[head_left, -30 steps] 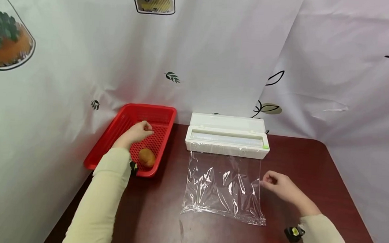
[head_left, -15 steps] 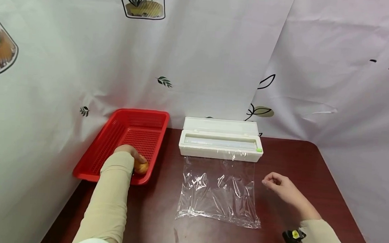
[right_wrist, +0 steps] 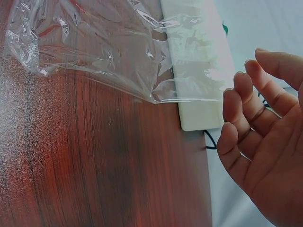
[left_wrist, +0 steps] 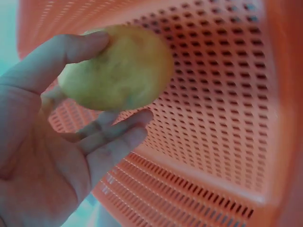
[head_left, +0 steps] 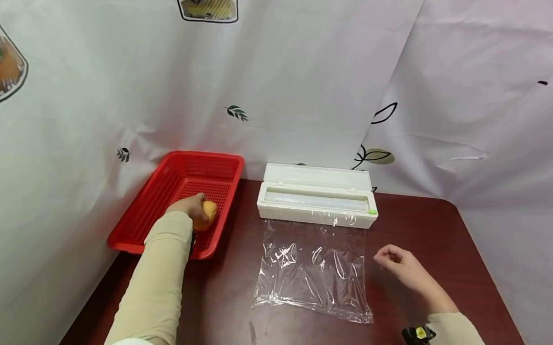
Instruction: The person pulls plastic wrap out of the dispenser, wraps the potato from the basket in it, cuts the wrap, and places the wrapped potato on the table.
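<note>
In the left wrist view, my left hand point(left_wrist: 71, 127) pinches a yellow, oval piece of produce point(left_wrist: 125, 66), smooth-skinned with a greenish tint. The thumb lies on one side, fingers on the other. In the head view the left hand point(head_left: 189, 206) is inside the red basket point(head_left: 131, 249), over its perforated floor. My right hand point(head_left: 400, 266) hovers with loosely curled fingers beside a sheet of clear plastic wrap point(head_left: 313, 273), holding nothing. The sheet runs out from a white wrap dispenser point(head_left: 312, 216) whose lid stands raised, a roll inside.
The dark reddish table point(head_left: 222, 315) bears the basket at left and the dispenser at the back. A white printed curtain point(head_left: 309, 91) hangs close behind both. A black wrist camera point(head_left: 418, 336) sits at the right sleeve.
My left hand has gone down into the basket, taken hold of the yellow produce and moved it slightly up. The right hand has drawn a little away from the wrap's edge.
</note>
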The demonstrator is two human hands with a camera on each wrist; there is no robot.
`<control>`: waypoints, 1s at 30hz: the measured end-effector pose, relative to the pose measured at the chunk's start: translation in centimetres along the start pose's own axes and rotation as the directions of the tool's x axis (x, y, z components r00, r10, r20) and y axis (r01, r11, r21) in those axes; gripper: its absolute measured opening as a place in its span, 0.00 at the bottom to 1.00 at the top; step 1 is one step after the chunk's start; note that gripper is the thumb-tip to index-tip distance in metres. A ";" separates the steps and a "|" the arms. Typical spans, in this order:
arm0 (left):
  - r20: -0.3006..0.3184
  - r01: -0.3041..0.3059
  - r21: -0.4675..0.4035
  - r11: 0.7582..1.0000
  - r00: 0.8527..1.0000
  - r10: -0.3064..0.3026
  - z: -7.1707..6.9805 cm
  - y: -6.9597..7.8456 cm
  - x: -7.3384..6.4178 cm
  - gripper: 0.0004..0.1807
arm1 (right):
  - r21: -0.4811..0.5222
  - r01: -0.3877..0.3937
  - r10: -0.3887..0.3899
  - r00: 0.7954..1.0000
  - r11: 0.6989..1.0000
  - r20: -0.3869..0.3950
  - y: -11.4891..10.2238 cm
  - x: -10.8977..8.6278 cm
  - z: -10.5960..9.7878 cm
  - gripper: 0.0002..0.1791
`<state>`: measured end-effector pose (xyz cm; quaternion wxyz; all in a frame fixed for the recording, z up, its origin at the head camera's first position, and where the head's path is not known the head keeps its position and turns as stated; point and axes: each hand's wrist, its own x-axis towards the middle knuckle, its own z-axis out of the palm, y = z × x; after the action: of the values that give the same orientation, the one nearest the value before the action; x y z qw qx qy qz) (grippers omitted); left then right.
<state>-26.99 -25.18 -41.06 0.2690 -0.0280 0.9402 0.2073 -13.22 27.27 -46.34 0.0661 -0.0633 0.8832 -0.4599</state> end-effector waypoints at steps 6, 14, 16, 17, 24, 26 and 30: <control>-0.128 -0.153 -0.060 0.986 0.981 0.145 -0.5 0.8 0.3 0.39 | -0.002 -0.018 0.018 1.000 1.000 -0.012 0.1 -0.3 0.0 0.10; -0.330 -0.307 -0.122 0.944 0.909 0.253 -1.0 3.3 -2.0 0.38 | -0.003 -0.035 0.035 0.999 0.999 -0.011 0.4 -0.8 -0.2 0.11; -0.372 -0.350 -0.128 0.928 0.884 0.282 -0.8 4.2 -2.7 0.37 | -0.002 -0.033 0.033 0.999 0.999 -0.009 0.4 -0.9 -0.2 0.11; -0.390 -0.371 -0.132 0.919 0.872 0.296 -0.7 4.6 -3.1 0.36 | -0.003 -0.031 0.031 0.999 1.000 -0.008 0.3 -1.0 -0.3 0.11; -0.445 -0.527 -0.159 0.835 0.793 0.416 1.9 8.1 -4.5 0.35 | 0.003 -0.015 0.015 1.000 1.000 0.000 0.0 -1.2 -0.6 0.12; -0.457 -0.558 -0.142 0.818 0.770 0.446 3.0 9.1 -4.7 0.37 | 0.004 -0.013 0.013 1.000 1.000 0.000 -0.1 -1.2 -0.7 0.12; -0.472 -0.608 -0.097 0.788 0.725 0.501 5.4 10.5 -4.7 0.38 | -0.002 -0.016 0.016 1.000 1.000 -0.004 0.0 -1.4 -0.7 0.11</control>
<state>-22.04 -13.73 -38.81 -0.0215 0.1792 0.9064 0.3819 -12.01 28.05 -45.85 0.0676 -0.0555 0.8844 -0.4584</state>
